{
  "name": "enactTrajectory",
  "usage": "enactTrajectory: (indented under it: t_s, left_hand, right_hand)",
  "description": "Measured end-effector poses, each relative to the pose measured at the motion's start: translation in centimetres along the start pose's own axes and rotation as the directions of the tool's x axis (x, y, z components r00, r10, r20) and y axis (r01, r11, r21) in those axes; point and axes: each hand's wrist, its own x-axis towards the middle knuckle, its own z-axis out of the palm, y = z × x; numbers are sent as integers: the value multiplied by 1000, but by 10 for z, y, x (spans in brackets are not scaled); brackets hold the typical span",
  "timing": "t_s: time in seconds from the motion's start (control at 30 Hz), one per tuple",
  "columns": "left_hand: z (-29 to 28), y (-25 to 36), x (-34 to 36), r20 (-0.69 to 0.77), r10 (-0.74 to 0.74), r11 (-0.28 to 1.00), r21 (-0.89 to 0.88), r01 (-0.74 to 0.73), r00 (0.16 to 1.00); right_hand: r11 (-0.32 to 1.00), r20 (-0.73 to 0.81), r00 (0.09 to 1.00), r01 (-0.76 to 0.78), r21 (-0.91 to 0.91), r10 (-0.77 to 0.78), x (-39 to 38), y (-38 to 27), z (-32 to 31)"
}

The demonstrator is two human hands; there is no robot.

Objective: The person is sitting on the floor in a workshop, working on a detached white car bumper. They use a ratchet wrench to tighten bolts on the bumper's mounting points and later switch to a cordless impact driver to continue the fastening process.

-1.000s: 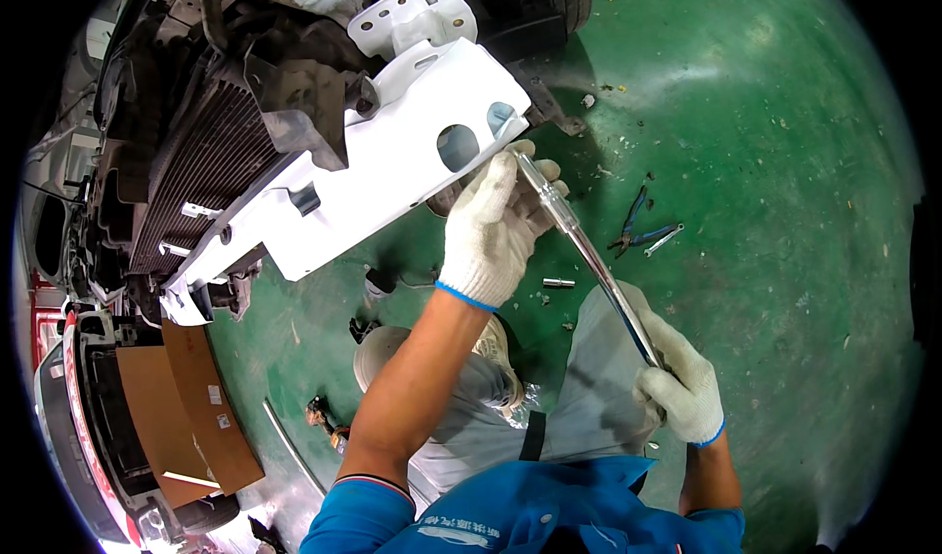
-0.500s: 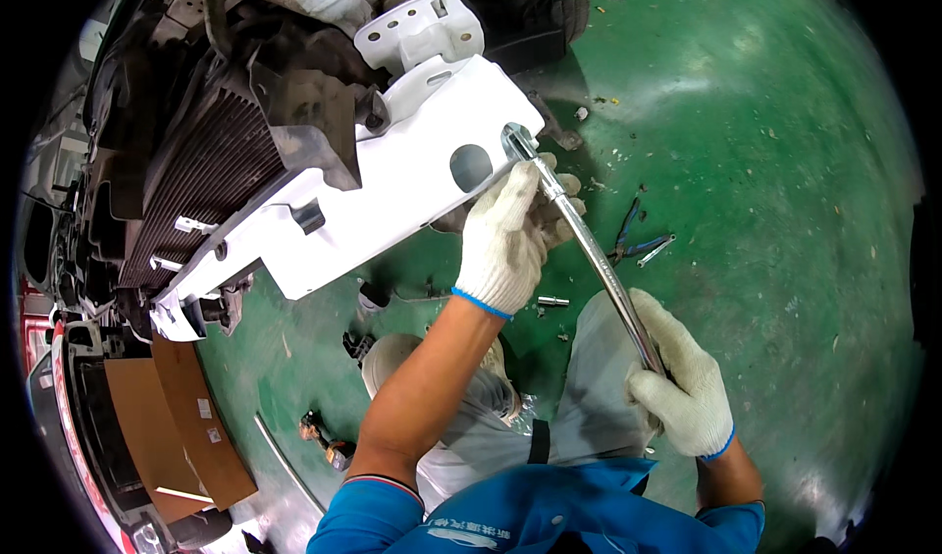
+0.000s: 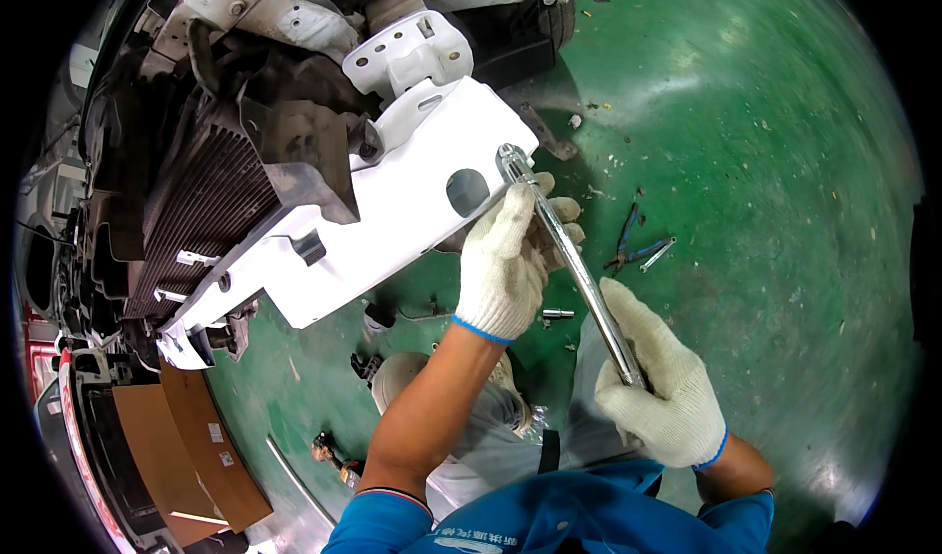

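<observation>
A chrome long-handled wrench (image 3: 574,256) runs diagonally from the right end of a white metal panel (image 3: 388,211), its head at a hole near the panel's edge. My left hand (image 3: 500,274), in a white knit glove with a blue cuff, wraps round the tool just below the head, with fingertips behind the shaft. My right hand (image 3: 662,402), gloved alike, holds the lower end of the handle, fingers along its side. A large round hole (image 3: 467,192) shows in the panel left of the wrench. The wrench head hides whatever it sits on.
Above and left are the car's radiator (image 3: 186,211), dark brackets and a white mounting plate (image 3: 412,49). Pliers (image 3: 633,245), a small spanner (image 3: 658,255) and a socket (image 3: 558,314) lie on the green floor (image 3: 765,211). Cardboard (image 3: 196,436) and a power tool (image 3: 334,456) are at lower left.
The wrench head has moved up onto the panel's right end. My right hand has shifted up and left with the handle. The whole view has shifted slightly.
</observation>
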Motion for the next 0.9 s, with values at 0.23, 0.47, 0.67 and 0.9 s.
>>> enactTrajectory:
  t_s: [0.23,0.47,0.67,0.9]
  left_hand:
    - [0,2,3,-8,2,1000,-10,-2,1000]
    - [-5,1,5,20,-5,999,-38,5,1000]
    - [-7,2,9,21,9,995,-98,-7,1000]
    - [-7,2,10,52,11,995,-98,-6,999]
  right_hand:
    - [999,-30,1000,4,53,-2,10,-6,12]
    - [1000,-24,1000,2,-20,-2,10,-21,14]
    - [992,-48,998,46,-115,-52,19,-33,19]
    - [996,-102,991,85,-21,-87,29,-19,34]
